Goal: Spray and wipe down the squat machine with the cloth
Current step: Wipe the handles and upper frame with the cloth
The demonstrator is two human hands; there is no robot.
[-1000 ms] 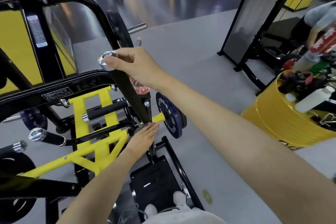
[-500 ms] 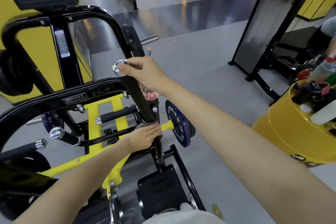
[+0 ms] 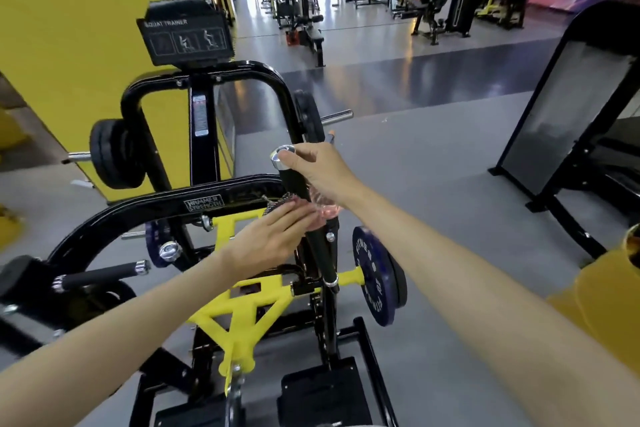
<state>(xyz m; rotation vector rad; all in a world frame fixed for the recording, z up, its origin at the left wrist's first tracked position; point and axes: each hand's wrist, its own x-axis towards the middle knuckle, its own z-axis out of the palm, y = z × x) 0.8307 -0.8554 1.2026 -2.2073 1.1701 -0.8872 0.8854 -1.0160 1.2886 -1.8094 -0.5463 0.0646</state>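
Observation:
The squat machine has a black frame and yellow inner bars, with a "squat trainer" sign on top. Its upright black handle ends in a chrome cap. My right hand grips a clear pinkish spray bottle beside the top of that handle, its fingertips by the chrome cap. My left hand lies with straight fingers over a dark cloth, pressing it against the handle just below my right hand. Most of the cloth is hidden under the fingers.
A blue weight plate sits on the yellow peg right of the handle. Black plates hang at the machine's left. A yellow drum stands at the right edge, a black padded board beyond it. A black footplate lies below.
My left hand has slid the cloth up the handle from its base to just under my right hand. My right hand stayed at the handle's top.

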